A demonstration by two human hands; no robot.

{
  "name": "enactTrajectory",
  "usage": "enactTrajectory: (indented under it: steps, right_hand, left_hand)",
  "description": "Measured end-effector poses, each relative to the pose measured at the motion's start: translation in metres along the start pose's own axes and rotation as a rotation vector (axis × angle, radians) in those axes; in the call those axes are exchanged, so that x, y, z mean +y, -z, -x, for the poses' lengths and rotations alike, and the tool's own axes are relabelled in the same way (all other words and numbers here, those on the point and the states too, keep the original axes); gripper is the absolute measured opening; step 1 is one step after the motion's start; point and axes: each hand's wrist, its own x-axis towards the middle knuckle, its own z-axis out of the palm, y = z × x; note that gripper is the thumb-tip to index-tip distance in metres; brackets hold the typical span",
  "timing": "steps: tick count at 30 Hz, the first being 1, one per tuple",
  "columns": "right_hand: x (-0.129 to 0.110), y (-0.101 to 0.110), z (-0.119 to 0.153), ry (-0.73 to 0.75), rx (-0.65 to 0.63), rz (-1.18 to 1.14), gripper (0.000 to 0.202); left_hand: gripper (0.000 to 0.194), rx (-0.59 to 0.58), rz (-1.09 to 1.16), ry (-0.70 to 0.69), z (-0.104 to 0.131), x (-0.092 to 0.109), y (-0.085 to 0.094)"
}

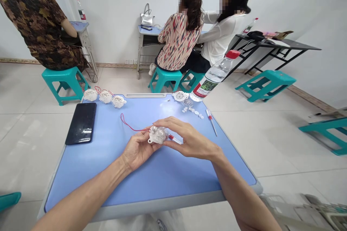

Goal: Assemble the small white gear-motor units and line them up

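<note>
Fingers (170,121) of my right hand (193,140) curve around the right side of a round white plastic housing (158,135), index finger at its top edge and thumb at its lower edge, while my left hand (137,151) clasps it from the left and below. The housing sits between both palms, neither hand nearer; round, it shows no clear long axis, and its red wire (130,127) trails left. A screwdriver (176,140) shows partly behind my right hand; whether I grip it, I cannot tell. Across the blue surface (114,177) lie a black phone (80,123), similar white housings (105,96), small white discs (196,112), a second screwdriver (210,121) and an upright water bottle (214,79). Beyond, three people (180,43) sit on teal stools (63,75).
</note>
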Motion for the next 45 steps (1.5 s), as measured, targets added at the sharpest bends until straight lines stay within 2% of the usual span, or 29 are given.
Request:
enactTrajectory:
  steps: [16,45]
  right_hand:
    - [-0.008,0.0004,-0.0002,0.057,-0.01,0.105,0.05]
    - [-0.0033,-0.0079,-0.0008,0.009,-0.007,0.063,0.05]
  left_hand:
    - [0.016,0.037,0.013,0.019,-0.0006,0.0002,-0.0036]
    - [0.022,-0.063,0.036,-0.018,0.001,-0.0033,0.0043]
